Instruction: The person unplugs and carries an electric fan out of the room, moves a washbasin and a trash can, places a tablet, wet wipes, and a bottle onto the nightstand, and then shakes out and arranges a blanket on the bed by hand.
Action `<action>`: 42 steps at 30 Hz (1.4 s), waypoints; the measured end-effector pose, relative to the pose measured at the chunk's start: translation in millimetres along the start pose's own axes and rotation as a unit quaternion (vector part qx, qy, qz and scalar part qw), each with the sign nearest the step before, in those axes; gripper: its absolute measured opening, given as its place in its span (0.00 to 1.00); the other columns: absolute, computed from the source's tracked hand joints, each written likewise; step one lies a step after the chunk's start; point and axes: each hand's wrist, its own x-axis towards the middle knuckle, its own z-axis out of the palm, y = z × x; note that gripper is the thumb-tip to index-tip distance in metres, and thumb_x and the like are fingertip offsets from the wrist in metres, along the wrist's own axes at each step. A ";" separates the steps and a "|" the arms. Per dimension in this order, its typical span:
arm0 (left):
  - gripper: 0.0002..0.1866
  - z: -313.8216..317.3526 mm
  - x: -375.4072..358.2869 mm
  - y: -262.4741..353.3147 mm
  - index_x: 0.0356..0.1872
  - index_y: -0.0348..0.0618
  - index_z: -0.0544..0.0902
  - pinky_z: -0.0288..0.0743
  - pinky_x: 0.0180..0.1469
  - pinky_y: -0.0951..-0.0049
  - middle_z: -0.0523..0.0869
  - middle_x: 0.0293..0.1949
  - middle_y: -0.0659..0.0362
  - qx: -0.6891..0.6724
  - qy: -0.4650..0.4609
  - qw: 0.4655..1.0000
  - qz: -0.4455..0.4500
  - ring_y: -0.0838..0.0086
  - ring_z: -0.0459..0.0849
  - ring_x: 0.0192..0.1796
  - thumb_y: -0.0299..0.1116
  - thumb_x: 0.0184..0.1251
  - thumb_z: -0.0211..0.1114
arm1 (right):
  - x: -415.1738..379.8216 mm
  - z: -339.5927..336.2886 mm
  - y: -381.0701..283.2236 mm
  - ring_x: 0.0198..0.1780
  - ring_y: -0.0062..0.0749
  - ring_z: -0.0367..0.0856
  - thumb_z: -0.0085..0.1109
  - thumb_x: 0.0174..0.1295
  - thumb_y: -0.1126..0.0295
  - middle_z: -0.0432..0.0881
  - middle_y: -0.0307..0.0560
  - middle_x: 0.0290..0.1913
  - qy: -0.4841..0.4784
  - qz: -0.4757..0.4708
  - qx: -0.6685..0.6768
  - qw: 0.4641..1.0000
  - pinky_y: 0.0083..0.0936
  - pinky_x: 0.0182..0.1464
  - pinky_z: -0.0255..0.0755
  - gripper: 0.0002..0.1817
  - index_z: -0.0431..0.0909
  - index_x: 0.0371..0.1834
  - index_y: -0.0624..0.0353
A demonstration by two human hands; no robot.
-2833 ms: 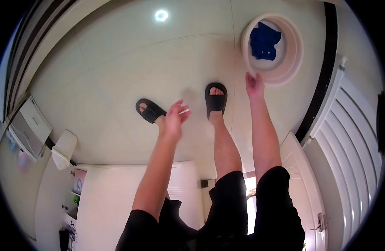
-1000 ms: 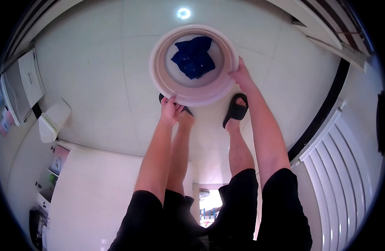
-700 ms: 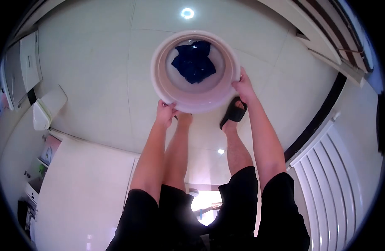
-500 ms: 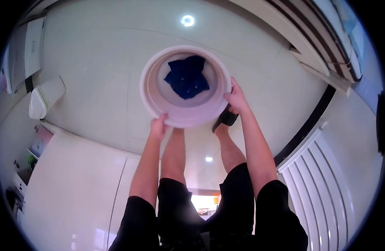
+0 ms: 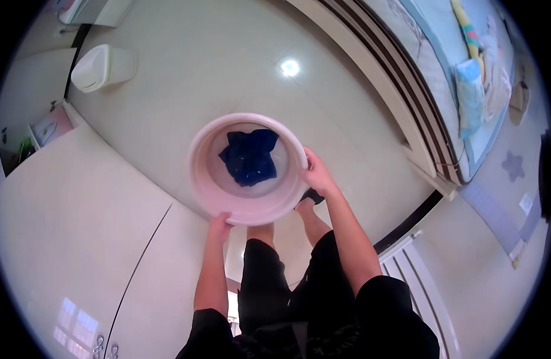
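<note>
Between my hands is a round pink basin (image 5: 251, 210), held up off the floor in front of my legs. A dark blue cloth or garment (image 5: 249, 158) lies crumpled on the basin's bottom; its exact kind I cannot make out. My left hand (image 5: 220, 225) grips the near-left part of the rim, thumb over the edge. On the right side, my right hand (image 5: 316, 172) is closed round the rim, its fingers partly hidden behind the basin's outer wall.
White cabinets (image 5: 66, 197) run along the left. A white bin (image 5: 105, 67) stands on the tiled floor (image 5: 185, 66) at the upper left. To the upper right is a bed (image 5: 428, 102) with pillows. A white radiator (image 5: 416, 287) lines the wall at lower right.
The basin has moved down and slightly left in view, with both hands still on its rim. My view has turned, so more of the bed and bin shows.
</note>
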 end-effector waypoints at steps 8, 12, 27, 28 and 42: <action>0.35 -64.3 -53.1 40.7 0.69 0.38 0.59 0.67 0.68 0.52 0.69 0.65 0.50 -0.123 0.010 0.992 0.040 0.55 0.68 0.67 0.19 0.58 0.56 | 8.2 97.6 -69.7 0.61 0.29 0.73 0.61 0.56 0.78 0.75 0.44 0.61 -0.114 0.008 -0.054 0.992 0.30 0.63 0.68 0.35 0.65 0.70 0.56; 0.35 -71.8 -74.7 68.6 0.69 0.38 0.60 0.65 0.70 0.52 0.69 0.64 0.51 -0.177 0.022 0.982 0.061 0.56 0.68 0.68 0.20 0.57 0.56 | 2.8 134.8 -91.1 0.61 0.33 0.72 0.65 0.61 0.67 0.73 0.44 0.62 -0.174 0.021 0.015 0.984 0.32 0.63 0.67 0.36 0.61 0.72 0.55; 0.29 -39.6 -105.0 201.5 0.62 0.38 0.69 0.69 0.68 0.56 0.76 0.59 0.53 -0.427 0.064 0.897 0.092 0.59 0.74 0.63 0.21 0.53 0.59 | 106.3 199.6 -216.2 0.63 0.31 0.71 0.53 0.70 0.64 0.74 0.46 0.63 -0.187 0.095 -0.071 0.975 0.30 0.64 0.64 0.28 0.63 0.72 0.55; 0.29 -36.1 -106.2 211.2 0.61 0.39 0.71 0.71 0.67 0.56 0.78 0.58 0.54 -0.451 0.060 0.885 0.096 0.60 0.76 0.62 0.21 0.53 0.60 | 119.8 204.1 -230.9 0.63 0.31 0.71 0.53 0.70 0.64 0.74 0.46 0.63 -0.192 0.088 -0.083 0.974 0.30 0.64 0.64 0.27 0.64 0.71 0.55; 0.30 -63.5 -80.7 373.0 0.62 0.39 0.70 0.68 0.68 0.59 0.78 0.58 0.55 -0.523 0.066 0.835 0.156 0.62 0.75 0.63 0.23 0.54 0.59 | 316.6 406.2 -386.4 0.63 0.47 0.72 0.54 0.68 0.58 0.67 0.52 0.68 -0.183 0.105 -0.194 0.958 0.41 0.57 0.75 0.34 0.54 0.75 0.51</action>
